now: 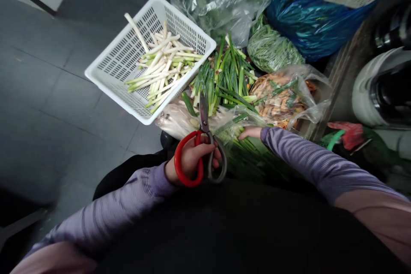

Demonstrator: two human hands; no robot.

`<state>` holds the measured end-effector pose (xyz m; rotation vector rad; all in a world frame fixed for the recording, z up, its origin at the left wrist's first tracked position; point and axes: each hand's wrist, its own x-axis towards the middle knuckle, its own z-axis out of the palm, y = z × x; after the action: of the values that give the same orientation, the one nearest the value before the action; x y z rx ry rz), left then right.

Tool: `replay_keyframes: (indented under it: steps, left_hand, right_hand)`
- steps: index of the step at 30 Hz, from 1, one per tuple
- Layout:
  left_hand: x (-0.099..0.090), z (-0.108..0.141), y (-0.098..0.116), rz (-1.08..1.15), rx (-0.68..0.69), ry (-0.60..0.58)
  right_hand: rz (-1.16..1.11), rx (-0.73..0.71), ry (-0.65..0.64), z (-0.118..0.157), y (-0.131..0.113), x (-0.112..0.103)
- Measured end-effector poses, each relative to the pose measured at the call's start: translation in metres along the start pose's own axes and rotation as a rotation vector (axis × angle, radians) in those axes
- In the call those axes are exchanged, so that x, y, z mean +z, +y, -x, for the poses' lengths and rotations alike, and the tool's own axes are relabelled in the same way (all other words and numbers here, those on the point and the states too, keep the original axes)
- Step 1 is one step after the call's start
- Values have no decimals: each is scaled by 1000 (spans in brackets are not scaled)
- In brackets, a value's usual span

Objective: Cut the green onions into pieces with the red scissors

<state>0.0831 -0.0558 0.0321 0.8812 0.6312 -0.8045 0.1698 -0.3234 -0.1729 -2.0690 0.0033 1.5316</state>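
While the fingers [214, 149] of the left hand [192, 158] are curled tight through the loops of the scissors [203, 137], one loop red and one grey, the blades point away, closed, toward the far pile of scallion greens [224, 81]. On the right, the right hand [252, 132] reaches into a bundle of scallions [247, 158] lying near the body; only a few fingertips show past the purple sleeve [308, 162], so whether they are pinched on a stalk or just touching cannot be told. Since the blade tips sit just beside thin plastic wrap [180, 122], a careless snip could tear it, and with the right hand so near the scissors a blind cut could nick a finger. A slack hold could also let loose stalks slide to the floor [48, 94]. Farther left, a white basket [112, 72] holds trimmed pale stems [162, 64]. Beyond the greens lie a clear bag of leaves [218, 0], a bag of green beans [272, 49], a blue bag [308, 17] and a bag of brownish trimmings [282, 98], crowding the right side.
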Motion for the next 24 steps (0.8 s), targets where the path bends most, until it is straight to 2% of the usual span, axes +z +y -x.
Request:
replay_keyframes:
  steps: [4, 7, 12, 15, 18, 20, 22, 24]
  left_hand:
    - [-1, 4, -9, -42, 42, -34]
    - [-6, 6, -19, -103, 49, -84]
    - [-16, 13, -36, -96, 54, -116]
    - [-17, 17, -38, -76, 42, -135]
    - [-16, 22, -36, -86, 55, -147]
    - [-19, 25, -34, -111, 82, -129]
    - [-28, 29, -35, -220, 82, -147]
    - [-44, 32, -42, -344, 138, -159]
  right_hand:
    - [-324, 70, -165, 31, -31, 2]
    - [-336, 138, -144, 45, -52, 2]
    - [-421, 295, -214, 53, -81, 8]
    - [-465, 340, -152, 55, -93, 20]
    - [-462, 323, -136, 57, -104, 24]
    - [-440, 283, -171, 58, -112, 17]
    - [-376, 239, -175, 56, -118, 5]
    - [-274, 178, -119, 51, -119, -6]
